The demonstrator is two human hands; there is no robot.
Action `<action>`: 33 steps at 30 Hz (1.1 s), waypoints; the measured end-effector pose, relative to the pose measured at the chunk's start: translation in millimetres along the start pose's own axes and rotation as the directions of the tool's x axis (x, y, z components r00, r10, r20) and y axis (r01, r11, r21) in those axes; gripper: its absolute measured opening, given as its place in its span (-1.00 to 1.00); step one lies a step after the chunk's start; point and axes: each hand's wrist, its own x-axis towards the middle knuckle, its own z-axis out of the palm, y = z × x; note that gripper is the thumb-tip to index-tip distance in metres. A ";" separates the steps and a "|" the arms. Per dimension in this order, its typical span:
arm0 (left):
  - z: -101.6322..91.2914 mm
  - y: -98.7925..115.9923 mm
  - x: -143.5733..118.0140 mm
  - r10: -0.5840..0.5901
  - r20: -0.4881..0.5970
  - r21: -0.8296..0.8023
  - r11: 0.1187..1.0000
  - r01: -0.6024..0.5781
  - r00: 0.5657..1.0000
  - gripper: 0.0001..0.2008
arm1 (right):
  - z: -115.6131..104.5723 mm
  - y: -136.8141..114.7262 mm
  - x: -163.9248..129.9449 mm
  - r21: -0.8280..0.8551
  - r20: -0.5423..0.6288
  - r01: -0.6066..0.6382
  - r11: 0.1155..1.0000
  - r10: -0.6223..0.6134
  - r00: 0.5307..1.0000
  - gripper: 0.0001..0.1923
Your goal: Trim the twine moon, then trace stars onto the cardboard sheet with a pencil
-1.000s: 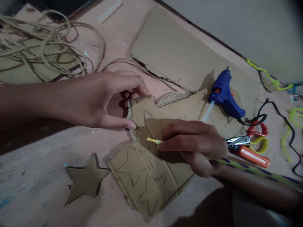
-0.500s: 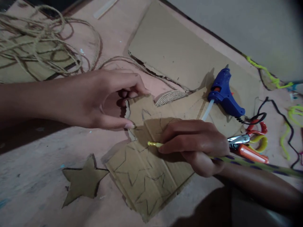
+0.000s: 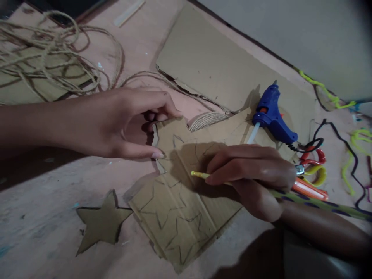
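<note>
A torn piece of cardboard (image 3: 177,217) with several stars drawn on it lies flat in the middle. My left hand (image 3: 122,122) rests on its upper left edge, thumb and fingertips pressing it down. My right hand (image 3: 252,176) holds a long yellow pencil (image 3: 200,175) with dark stripes, its tip just above the cardboard near the centre. A cut-out cardboard star (image 3: 100,223) lies to the lower left, apart from both hands.
A blue glue gun (image 3: 273,116) lies right of the cardboard, with scissors (image 3: 312,162) and an orange cutter (image 3: 309,190) beside it. Tangled jute rope (image 3: 49,58) fills the upper left. A larger cardboard sheet (image 3: 215,66) lies behind. Pipe cleaners (image 3: 353,155) lie far right.
My right hand and the pencil have shifted a little to the right across the cardboard. My left hand has stayed in place on the edge.
</note>
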 end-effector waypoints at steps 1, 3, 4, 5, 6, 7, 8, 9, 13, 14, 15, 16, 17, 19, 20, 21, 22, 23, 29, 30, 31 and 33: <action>-0.5 -0.5 -0.5 0.000 0.001 -0.004 1.000 0.000 1.000 -0.31 | 1.0 -0.5 -0.8 0.002 -0.041 -0.008 1.000 0.009 0.999 -0.65; -1.1 -1.2 -1.3 0.002 -0.004 -0.006 1.000 -0.002 1.000 -0.34 | 3.6 0.6 -0.8 0.029 -0.106 0.025 0.999 -0.022 0.994 -0.64; -1.2 -1.0 -1.5 -0.003 -0.003 -0.008 1.000 0.003 1.000 -0.35 | 4.7 1.5 -0.2 0.027 -0.126 0.032 0.999 -0.028 0.992 -0.63; -1.1 -0.6 -1.6 -0.011 0.000 -0.013 1.000 0.011 1.000 -0.36 | 5.6 2.3 0.5 0.016 -0.118 0.034 0.999 -0.032 0.992 -0.62; -0.9 0.1 -1.6 -0.021 0.005 -0.020 1.000 0.021 1.000 -0.38 | 6.0 2.7 1.0 0.006 -0.088 0.028 1.000 -0.027 0.996 -0.62; -0.5 0.9 -1.5 -0.032 0.009 -0.027 0.999 0.032 0.999 -0.40 | 6.0 2.6 1.4 -0.010 -0.050 0.010 1.000 -0.011 0.999 -0.62; 0.0 1.7 -1.3 -0.042 0.009 -0.035 0.999 0.042 0.999 -0.43 | 5.8 2.0 1.4 -0.028 -0.021 -0.010 1.000 0.010 1.000 -0.62; 0.5 2.4 -1.0 -0.051 0.010 -0.043 0.998 0.052 0.999 -0.46 | 5.4 1.2 1.2 -0.043 -0.026 -0.023 0.999 0.022 0.999 -0.62; 2.5 2.3 0.0 -0.066 0.014 -0.064 0.996 0.067 0.998 -0.45 | 4.6 -1.4 -0.2 -0.067 -0.122 -0.071 0.995 0.063 0.991 -0.61; 2.7 1.6 0.0 -0.066 0.018 -0.061 0.996 0.067 0.998 -0.43 | 4.8 -1.3 -0.3 -0.060 -0.114 -0.058 0.997 0.051 0.992 -0.62; 2.7 0.7 -0.1 -0.062 0.020 -0.054 0.997 0.063 0.998 -0.41 | 5.0 -0.9 -0.3 -0.054 -0.082 -0.040 0.998 0.035 0.996 -0.64; 2.6 -0.3 -0.2 -0.059 0.019 -0.046 0.997 0.060 0.998 -0.39 | 5.3 -0.4 -0.3 -0.046 -0.050 -0.017 0.999 0.015 0.999 -0.66; 2.3 -1.1 -0.2 -0.058 0.018 -0.039 0.998 0.058 0.998 -0.37 | 5.6 0.1 -0.4 -0.039 -0.034 0.000 0.999 -0.001 0.999 -0.66; 1.8 -2.2 -0.2 -0.050 0.009 -0.035 0.998 0.050 0.999 -0.38 | 6.0 0.9 -0.7 -0.041 -0.020 -0.020 0.999 0.019 1.000 -0.66; 1.5 -2.3 -0.1 -0.043 0.006 -0.036 0.998 0.043 0.999 -0.40 | 6.2 1.3 -0.8 -0.039 -0.046 -0.038 0.998 0.036 0.998 -0.65; 1.2 -2.2 0.0 -0.039 0.007 -0.036 0.999 0.039 0.999 -0.41 | 6.4 1.8 -0.7 -0.030 -0.083 -0.051 0.998 0.048 0.995 -0.63; 1.0 -1.7 0.0 -0.033 0.008 -0.036 0.999 0.033 0.999 -0.43 | 6.6 2.3 -0.4 -0.014 -0.114 -0.057 0.998 0.055 0.992 -0.62; 0.7 -1.2 0.0 -0.030 0.012 -0.036 0.999 0.030 0.999 -0.44 | 6.7 2.8 0.2 0.009 -0.125 -0.047 0.999 0.048 0.991 -0.62; -2.0 1.9 0.7 -0.037 0.017 -0.053 0.998 0.038 0.999 -0.39 | 4.7 1.9 4.9 0.050 -0.063 -0.072 0.996 0.075 0.995 -0.64; -2.4 2.1 1.0 -0.027 0.014 -0.050 0.998 0.028 1.000 -0.40 | 4.5 1.4 5.2 0.059 -0.084 -0.114 0.992 0.119 0.989 -0.64; -2.7 2.2 1.2 -0.017 0.016 -0.050 0.999 0.018 1.000 -0.42 | 4.7 1.2 5.5 0.075 -0.108 -0.140 0.987 0.148 0.983 -0.64; -2.6 2.4 1.4 -0.003 0.022 -0.058 0.998 0.004 1.000 -0.43 | 6.2 1.9 5.9 0.105 -0.136 -0.132 0.986 0.146 0.980 -0.64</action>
